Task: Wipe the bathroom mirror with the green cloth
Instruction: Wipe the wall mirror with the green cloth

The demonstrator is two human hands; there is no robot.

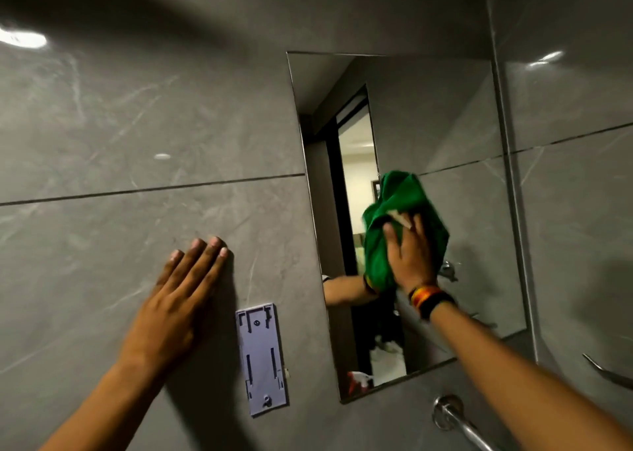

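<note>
Against the mirror [445, 125], green cloth [394, 203] pressed under right hand [411, 255] fingers, seemingly flat; left hand [171, 299] spread on wall.

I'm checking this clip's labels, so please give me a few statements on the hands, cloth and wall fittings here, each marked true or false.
1. The right hand presses the green cloth against the mirror. True.
2. The left hand holds a spray bottle. False: it holds nothing and lies flat on the grey wall tile.
3. A pale plastic mounting plate is fixed to the wall between the left hand and the mirror. True.
4. The right wrist is bare. False: it wears bands.
5. The cloth is at the mirror's top corner. False: it sits near the middle.
</note>
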